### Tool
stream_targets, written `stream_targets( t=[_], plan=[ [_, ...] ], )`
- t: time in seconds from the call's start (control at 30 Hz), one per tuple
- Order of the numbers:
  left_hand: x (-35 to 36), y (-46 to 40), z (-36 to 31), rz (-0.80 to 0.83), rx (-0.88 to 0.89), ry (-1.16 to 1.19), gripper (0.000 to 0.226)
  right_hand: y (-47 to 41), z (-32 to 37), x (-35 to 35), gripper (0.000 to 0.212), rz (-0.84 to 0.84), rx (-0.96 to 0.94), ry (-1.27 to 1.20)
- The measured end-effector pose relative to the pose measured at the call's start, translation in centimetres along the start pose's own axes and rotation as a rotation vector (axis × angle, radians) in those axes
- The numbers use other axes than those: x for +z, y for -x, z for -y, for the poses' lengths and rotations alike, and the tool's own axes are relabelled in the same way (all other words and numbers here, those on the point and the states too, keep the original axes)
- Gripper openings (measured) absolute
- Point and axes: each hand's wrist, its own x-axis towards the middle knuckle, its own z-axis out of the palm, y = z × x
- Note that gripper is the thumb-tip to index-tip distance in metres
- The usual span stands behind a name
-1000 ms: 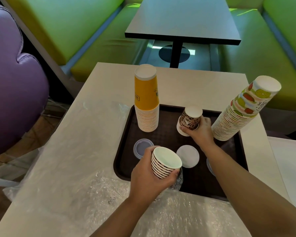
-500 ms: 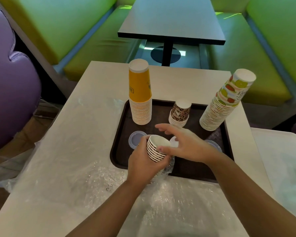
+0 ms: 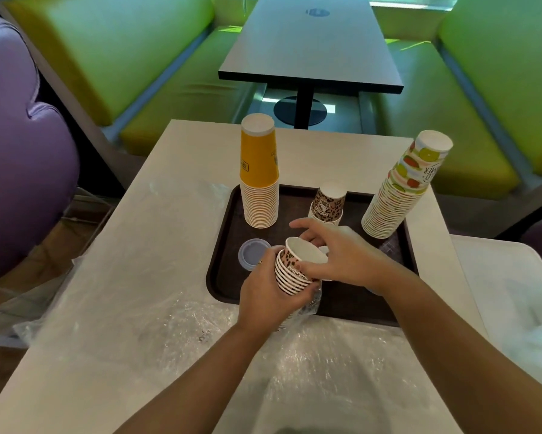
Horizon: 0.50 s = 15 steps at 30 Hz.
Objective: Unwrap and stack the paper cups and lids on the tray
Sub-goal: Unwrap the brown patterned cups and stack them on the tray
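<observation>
The nested leopard-print cup stack [image 3: 294, 270], mouth tilted toward the upper right of frame, is gripped low-centre over the tray [image 3: 222, 277] by the left hand [image 3: 269, 296], its top cup pinched by the right hand [image 3: 341, 258], nearer the upturned leopard-print cups [image 3: 327, 203] just above.

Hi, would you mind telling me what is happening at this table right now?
A person is sorting paper cups onto a brown tray. The left hand grips a short stack of leopard-print cups over the tray's near edge, and the right hand pinches the top cup's rim. Yellow, leopard-print and fruit-print stacks already stand there.
</observation>
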Motion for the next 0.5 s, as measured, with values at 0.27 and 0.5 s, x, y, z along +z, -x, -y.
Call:
stream_targets(
  t=[0.27, 0.5],
  plan=[
    [0.18, -0.09, 0.1, 0.01, -0.005, -0.042, 0.074, -0.35, 0.16, 0.22, 0.057, 0.103, 0.016, 0.097],
    [0.27, 0.04, -0.34, 0.035, 0.024, -0.046, 0.076, -0.39, -0.14, -0.06, 0.069, 0.143, 0.038, 0.12]
  ],
)
